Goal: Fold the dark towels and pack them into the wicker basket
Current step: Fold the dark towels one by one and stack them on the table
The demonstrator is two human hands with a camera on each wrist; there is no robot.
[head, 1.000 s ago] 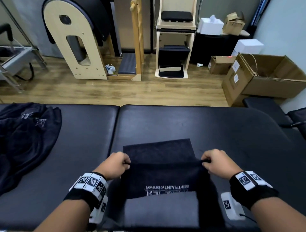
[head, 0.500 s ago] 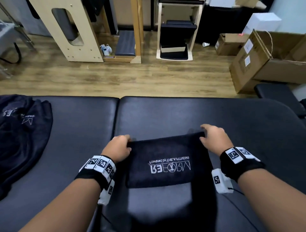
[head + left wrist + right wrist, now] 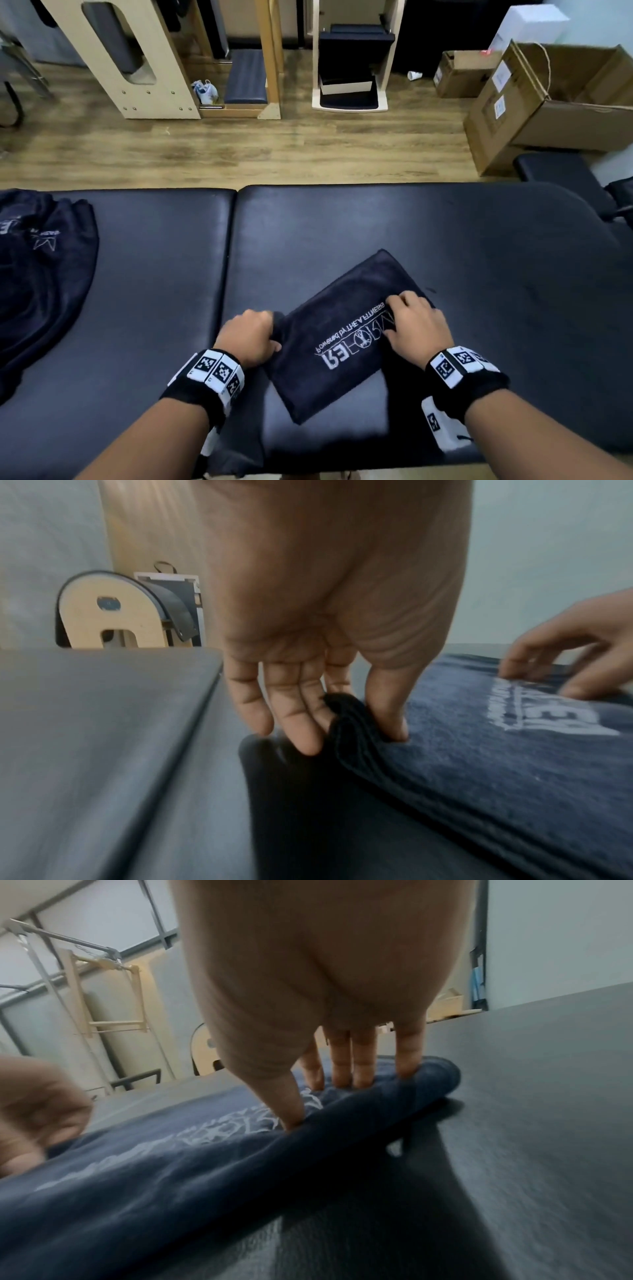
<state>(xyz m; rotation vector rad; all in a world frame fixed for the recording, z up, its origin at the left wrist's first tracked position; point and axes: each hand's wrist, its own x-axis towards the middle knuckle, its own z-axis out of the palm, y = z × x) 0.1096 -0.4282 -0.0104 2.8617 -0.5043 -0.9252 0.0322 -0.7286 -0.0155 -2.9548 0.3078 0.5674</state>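
Note:
A folded dark towel [image 3: 342, 329] with white lettering lies skewed on the black padded table [image 3: 445, 240], its far corner pointing away to the right. My left hand [image 3: 251, 334] pinches the towel's left corner [image 3: 346, 718] between thumb and fingers. My right hand [image 3: 416, 322] rests on the towel's right part, straight fingers [image 3: 359, 1064] and thumb pressing the cloth [image 3: 205, 1164] down. No wicker basket is in view.
A heap of unfolded dark towels [image 3: 37, 274] lies at the table's left end. Beyond the table are the wooden floor, wooden exercise equipment [image 3: 137, 58] and cardboard boxes [image 3: 548, 102]. A black stool [image 3: 561, 168] stands at right.
The near half was folded away over the far half, logo up. Since then the folded towel has turned counter-clockwise and my right hand has come onto its top.

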